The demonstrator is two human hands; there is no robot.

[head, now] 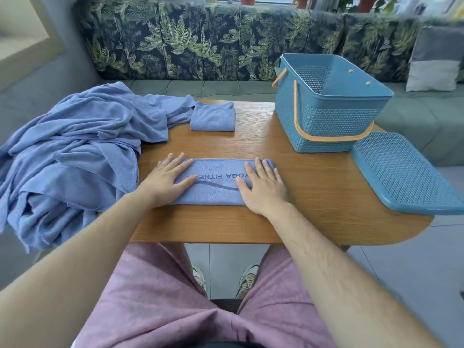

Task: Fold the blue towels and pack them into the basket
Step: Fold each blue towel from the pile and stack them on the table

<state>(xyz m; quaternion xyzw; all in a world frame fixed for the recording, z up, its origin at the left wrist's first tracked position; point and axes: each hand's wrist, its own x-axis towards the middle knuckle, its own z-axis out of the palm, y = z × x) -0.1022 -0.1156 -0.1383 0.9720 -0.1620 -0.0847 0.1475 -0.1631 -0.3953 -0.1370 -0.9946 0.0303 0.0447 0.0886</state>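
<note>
A blue towel folded into a long strip lies across the near middle of the wooden table, with dark printed letters on top. My left hand presses flat on its left end. My right hand lies flat on its right end, fingers straight. A small folded blue towel sits farther back. A heap of unfolded blue towels covers the table's left side and hangs over its edge. The blue perforated basket with orange handles stands open at the back right; no towel shows inside it.
The basket's blue lid lies flat at the table's right edge, partly overhanging. A sofa with leaf-patterned cushions runs behind the table. A grey and white pillow sits at the far right. My legs and shoes are under the table.
</note>
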